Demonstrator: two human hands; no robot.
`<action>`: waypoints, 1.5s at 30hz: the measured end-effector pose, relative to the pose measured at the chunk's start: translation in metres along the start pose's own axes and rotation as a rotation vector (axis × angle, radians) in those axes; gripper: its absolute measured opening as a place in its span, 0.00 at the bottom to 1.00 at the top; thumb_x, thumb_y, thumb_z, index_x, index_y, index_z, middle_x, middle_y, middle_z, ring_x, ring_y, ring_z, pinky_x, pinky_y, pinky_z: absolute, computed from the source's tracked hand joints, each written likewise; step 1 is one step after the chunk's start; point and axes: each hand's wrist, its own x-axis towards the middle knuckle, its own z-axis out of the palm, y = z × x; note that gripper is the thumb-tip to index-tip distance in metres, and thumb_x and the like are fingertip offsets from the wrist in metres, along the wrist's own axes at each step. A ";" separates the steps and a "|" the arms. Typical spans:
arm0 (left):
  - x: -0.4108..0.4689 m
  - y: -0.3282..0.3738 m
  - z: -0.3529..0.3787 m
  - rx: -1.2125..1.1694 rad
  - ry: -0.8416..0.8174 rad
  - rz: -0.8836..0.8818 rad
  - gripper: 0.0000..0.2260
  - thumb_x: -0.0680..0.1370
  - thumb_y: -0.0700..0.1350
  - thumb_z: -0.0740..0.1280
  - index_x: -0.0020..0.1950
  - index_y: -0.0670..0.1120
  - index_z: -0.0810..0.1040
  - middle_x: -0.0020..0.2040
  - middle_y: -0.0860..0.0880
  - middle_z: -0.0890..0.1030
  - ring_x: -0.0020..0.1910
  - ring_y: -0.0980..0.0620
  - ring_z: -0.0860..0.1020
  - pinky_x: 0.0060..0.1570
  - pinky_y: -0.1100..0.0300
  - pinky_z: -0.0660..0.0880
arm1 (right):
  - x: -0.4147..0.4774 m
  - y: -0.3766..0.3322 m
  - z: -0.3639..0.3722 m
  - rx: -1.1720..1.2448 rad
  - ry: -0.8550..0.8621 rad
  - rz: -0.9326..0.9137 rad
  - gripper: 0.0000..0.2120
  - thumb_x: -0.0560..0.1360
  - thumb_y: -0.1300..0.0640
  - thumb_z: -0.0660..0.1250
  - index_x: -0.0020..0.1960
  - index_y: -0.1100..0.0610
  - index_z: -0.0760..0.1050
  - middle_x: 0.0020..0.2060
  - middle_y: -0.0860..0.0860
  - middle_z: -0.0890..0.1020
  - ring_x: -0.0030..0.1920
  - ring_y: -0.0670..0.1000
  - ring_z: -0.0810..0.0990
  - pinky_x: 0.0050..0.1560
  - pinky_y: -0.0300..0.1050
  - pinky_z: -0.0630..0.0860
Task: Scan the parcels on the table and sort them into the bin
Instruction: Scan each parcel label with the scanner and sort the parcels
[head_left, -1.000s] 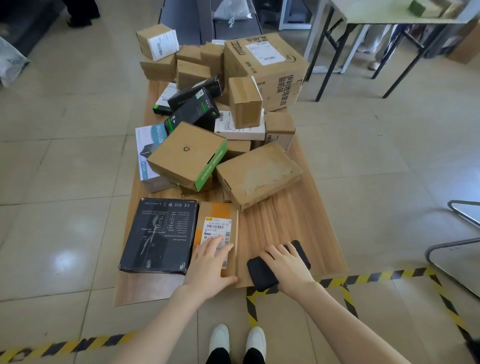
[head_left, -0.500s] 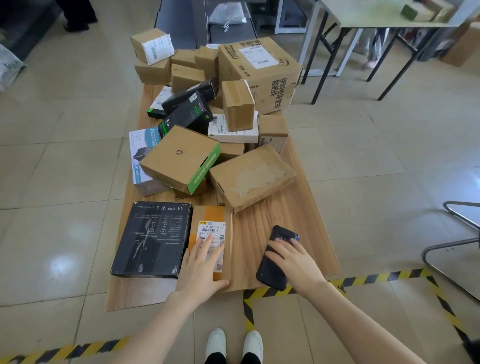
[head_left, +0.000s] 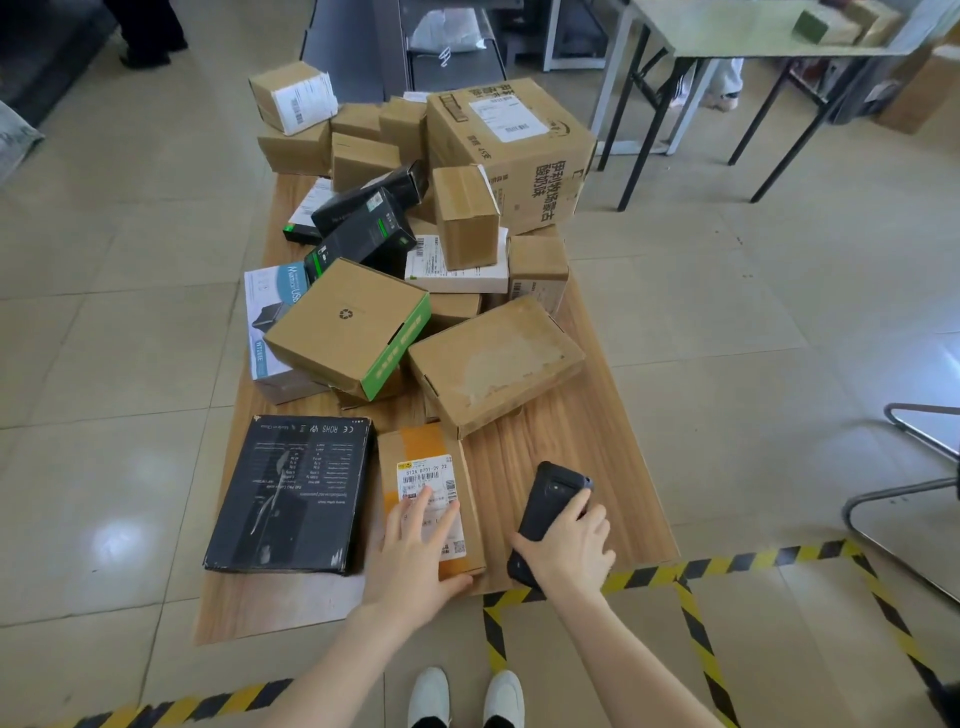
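Parcel (head_left: 415, 447) at near table (head_left: 602, 457) edge (scanner (head_left: 551, 501) just beside)

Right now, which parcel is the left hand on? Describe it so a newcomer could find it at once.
On the wooden table, skip the heap and look at the near edge. Between the flat black box and the scanner lies a narrow brown parcel under the left hand. Among its neighbours, only it has an orange band and a white barcode label on top.

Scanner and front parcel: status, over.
Left hand flat on labelled parcel, near edge of table. Right hand grips scanner, right of parcel. Left fingers cover lower label; barcode clear.
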 end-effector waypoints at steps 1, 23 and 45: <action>0.001 -0.001 0.000 -0.014 0.003 0.014 0.38 0.75 0.66 0.63 0.79 0.58 0.48 0.79 0.51 0.43 0.77 0.45 0.44 0.73 0.46 0.59 | 0.002 0.004 0.000 -0.012 -0.008 -0.025 0.56 0.67 0.36 0.72 0.78 0.59 0.41 0.71 0.57 0.61 0.71 0.57 0.62 0.66 0.55 0.68; 0.052 -0.017 -0.054 0.146 0.001 0.252 0.36 0.75 0.37 0.65 0.78 0.56 0.54 0.78 0.50 0.52 0.76 0.47 0.50 0.74 0.49 0.57 | 0.031 0.088 -0.041 -0.074 -0.059 -0.197 0.42 0.59 0.38 0.76 0.69 0.50 0.67 0.60 0.49 0.69 0.63 0.52 0.67 0.61 0.46 0.72; 0.069 -0.033 -0.059 0.328 -0.127 0.432 0.49 0.65 0.51 0.75 0.77 0.59 0.48 0.78 0.52 0.43 0.74 0.47 0.49 0.61 0.50 0.73 | 0.049 0.061 -0.035 -0.151 -0.142 -0.372 0.47 0.63 0.49 0.76 0.75 0.46 0.55 0.64 0.51 0.63 0.63 0.54 0.64 0.62 0.48 0.71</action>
